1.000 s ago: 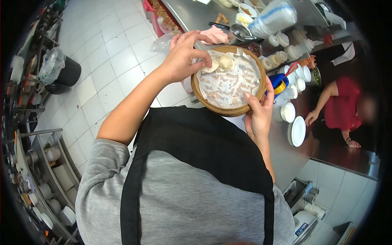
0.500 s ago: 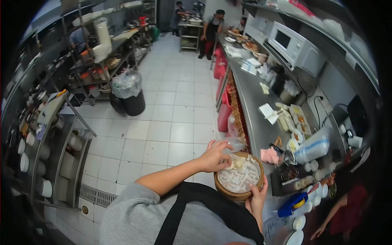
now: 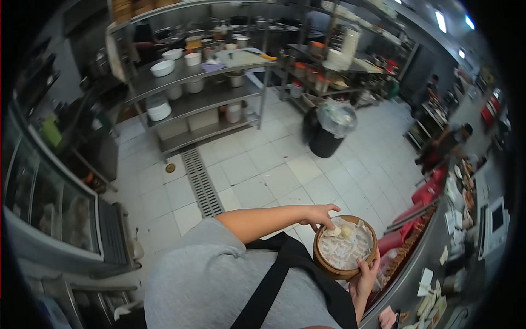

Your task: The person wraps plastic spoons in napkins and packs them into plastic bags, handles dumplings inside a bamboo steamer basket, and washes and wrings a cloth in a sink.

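Observation:
A round bamboo steamer basket point(image 3: 318, 255), lined with thin white paper point(image 3: 346, 253), is held up in front of my chest. My right hand point(image 3: 364, 276) grips its near right side, with the thumb over the rim. From the far left, my left hand point(image 3: 319, 215) reaches in over the rim, its fingertips closed on a small pale dumpling point(image 3: 332, 231). Right beside that one, another pale dumpling point(image 3: 346, 232) rests on the paper.
A metal counter point(image 3: 408, 279) runs along my right, with food and papers on it. Ahead stand a black bin point(image 3: 327, 143) and a steel shelf point(image 3: 205, 70) of bowls. A glass-fronted cabinet point(image 3: 52, 192) is at left. A person point(image 3: 446, 143) stands at the far right.
My view has swung left, bringing the shelf and floor drain to the centre and the counter to the edge. The steamer stays in my hands, and my left hand has shifted to its left rim.

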`<action>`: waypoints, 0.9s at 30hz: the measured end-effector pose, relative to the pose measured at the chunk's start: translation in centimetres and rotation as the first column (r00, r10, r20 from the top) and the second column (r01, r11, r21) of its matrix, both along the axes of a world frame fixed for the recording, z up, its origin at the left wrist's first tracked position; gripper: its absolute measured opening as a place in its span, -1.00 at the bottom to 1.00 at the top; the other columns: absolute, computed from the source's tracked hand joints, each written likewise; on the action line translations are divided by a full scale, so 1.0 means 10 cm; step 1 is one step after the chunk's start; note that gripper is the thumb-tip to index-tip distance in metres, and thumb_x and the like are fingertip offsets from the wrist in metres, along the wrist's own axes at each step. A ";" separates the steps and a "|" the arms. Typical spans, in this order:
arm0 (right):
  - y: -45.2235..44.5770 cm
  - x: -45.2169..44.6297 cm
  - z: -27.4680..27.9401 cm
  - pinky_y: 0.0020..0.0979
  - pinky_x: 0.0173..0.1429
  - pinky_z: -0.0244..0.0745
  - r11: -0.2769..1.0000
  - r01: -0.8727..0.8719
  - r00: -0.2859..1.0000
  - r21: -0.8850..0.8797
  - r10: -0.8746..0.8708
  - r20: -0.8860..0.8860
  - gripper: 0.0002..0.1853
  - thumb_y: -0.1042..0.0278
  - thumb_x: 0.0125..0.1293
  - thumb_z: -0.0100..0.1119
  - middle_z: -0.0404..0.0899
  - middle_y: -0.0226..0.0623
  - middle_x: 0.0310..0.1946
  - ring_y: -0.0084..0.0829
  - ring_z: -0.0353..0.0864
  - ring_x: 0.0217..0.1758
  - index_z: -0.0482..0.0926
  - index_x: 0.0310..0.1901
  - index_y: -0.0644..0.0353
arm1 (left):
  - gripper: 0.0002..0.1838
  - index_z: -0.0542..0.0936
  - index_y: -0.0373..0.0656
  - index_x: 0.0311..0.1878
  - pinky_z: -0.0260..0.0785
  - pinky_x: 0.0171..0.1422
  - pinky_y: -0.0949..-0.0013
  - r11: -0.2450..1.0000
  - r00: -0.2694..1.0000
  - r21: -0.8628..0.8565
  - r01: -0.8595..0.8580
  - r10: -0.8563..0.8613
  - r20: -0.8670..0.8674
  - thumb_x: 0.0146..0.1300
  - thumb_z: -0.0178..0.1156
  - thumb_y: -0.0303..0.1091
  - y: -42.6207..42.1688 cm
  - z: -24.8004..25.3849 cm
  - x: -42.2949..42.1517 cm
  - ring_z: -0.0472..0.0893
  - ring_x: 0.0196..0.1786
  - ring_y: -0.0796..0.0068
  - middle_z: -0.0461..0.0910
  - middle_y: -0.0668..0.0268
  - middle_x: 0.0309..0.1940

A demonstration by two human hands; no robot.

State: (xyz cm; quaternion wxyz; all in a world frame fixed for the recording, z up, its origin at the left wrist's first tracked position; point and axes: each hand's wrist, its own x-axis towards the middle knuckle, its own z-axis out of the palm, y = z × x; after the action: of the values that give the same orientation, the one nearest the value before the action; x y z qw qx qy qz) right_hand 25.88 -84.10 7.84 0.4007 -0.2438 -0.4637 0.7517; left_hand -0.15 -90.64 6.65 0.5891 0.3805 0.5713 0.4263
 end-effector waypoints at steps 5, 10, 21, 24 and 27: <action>0.20 -0.41 0.05 -0.32 0.23 0.34 0.938 -0.347 0.932 -0.022 0.348 0.104 -0.25 0.69 -0.07 0.07 0.40 -0.14 0.09 -0.30 0.41 0.16 0.16 0.27 0.22 | -0.02 -0.13 0.16 0.45 0.31 0.07 -0.14 0.988 0.957 -0.036 -0.149 0.154 0.248 0.07 0.28 -0.34 -0.72 -0.15 -0.17 0.32 0.21 0.19 0.27 0.11 0.16; 0.38 -0.77 -0.01 -0.33 0.28 0.31 0.806 -0.586 0.807 0.083 0.571 0.150 -0.24 0.65 -0.13 0.14 0.39 -0.17 0.16 -0.31 0.37 0.24 0.25 0.26 0.31 | -0.10 -0.06 0.20 0.45 0.30 0.13 -0.15 0.960 0.853 -0.001 -0.280 0.249 0.459 0.11 0.23 -0.39 -1.23 -0.33 -0.04 0.29 0.28 0.22 0.24 0.22 0.28; 0.80 -0.93 0.79 -0.46 0.14 0.43 0.546 -0.821 0.563 0.169 0.723 0.401 -0.38 0.51 0.02 0.19 0.49 -0.26 0.04 -0.50 0.49 0.04 0.35 0.20 0.29 | -0.19 0.01 -0.11 0.34 0.41 0.19 -0.01 0.937 0.728 0.078 -0.341 0.211 0.652 0.09 0.26 -0.49 -1.17 0.05 0.50 0.48 0.14 0.24 0.33 0.12 0.17; 0.95 -0.75 0.86 -0.44 0.15 0.43 0.567 -0.806 0.576 0.168 0.686 0.445 -0.36 0.49 0.01 0.20 0.50 -0.22 0.04 -0.48 0.49 0.05 0.35 0.22 0.24 | -0.19 -0.02 -0.09 0.35 0.41 0.19 0.00 0.964 0.722 0.059 -0.258 0.152 0.675 0.11 0.24 -0.52 -0.87 0.09 0.64 0.46 0.16 0.21 0.29 0.12 0.20; 1.09 -0.51 0.91 -0.40 0.30 0.30 0.609 -0.776 0.592 0.162 0.616 0.520 -0.28 0.46 0.00 0.23 0.42 -0.17 0.15 -0.44 0.42 0.18 0.27 0.28 0.26 | -0.26 0.03 -0.12 0.35 0.36 0.26 0.02 0.977 0.745 0.086 -0.194 0.089 0.662 0.16 0.19 -0.52 -0.60 0.03 0.81 0.40 0.23 0.23 0.28 0.15 0.23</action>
State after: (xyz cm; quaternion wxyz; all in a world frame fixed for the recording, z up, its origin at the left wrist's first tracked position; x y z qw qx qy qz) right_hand 20.80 -73.16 16.93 -0.0024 -0.1102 -0.7287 0.6759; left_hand 7.95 -96.61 6.94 0.6870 0.2061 0.3231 0.6174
